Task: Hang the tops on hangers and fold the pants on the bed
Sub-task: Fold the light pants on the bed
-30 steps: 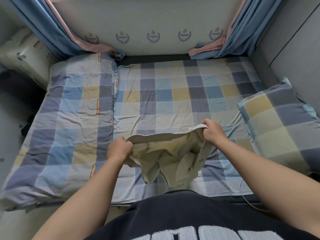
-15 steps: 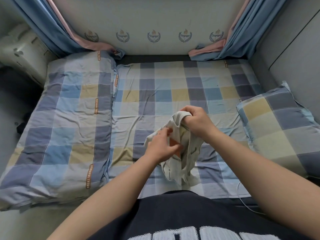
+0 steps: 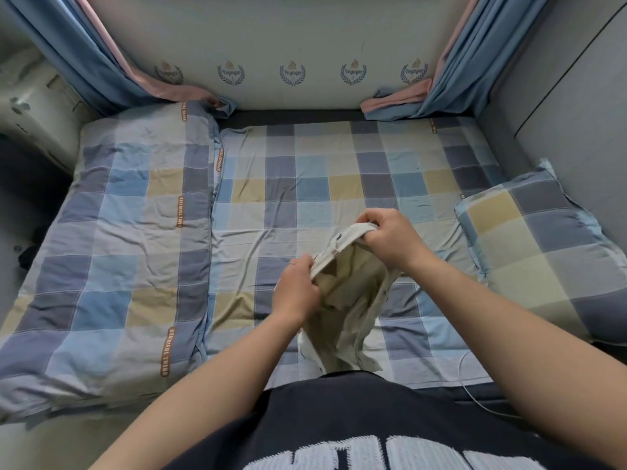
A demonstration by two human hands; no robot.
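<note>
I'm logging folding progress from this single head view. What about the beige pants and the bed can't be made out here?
Head view only.
- beige pants: leg ends hidden behind the dark shirt.
- left hand: fingertips buried in the fabric.
- white cable: runs behind the right forearm; ends unseen.

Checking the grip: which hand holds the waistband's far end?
The right hand, gripping the beige pants at the waistband end farthest from the person; the left hand grips the near end.

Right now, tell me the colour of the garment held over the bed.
Pale beige pants, lighter at the waistband; head view shows it best.
</note>
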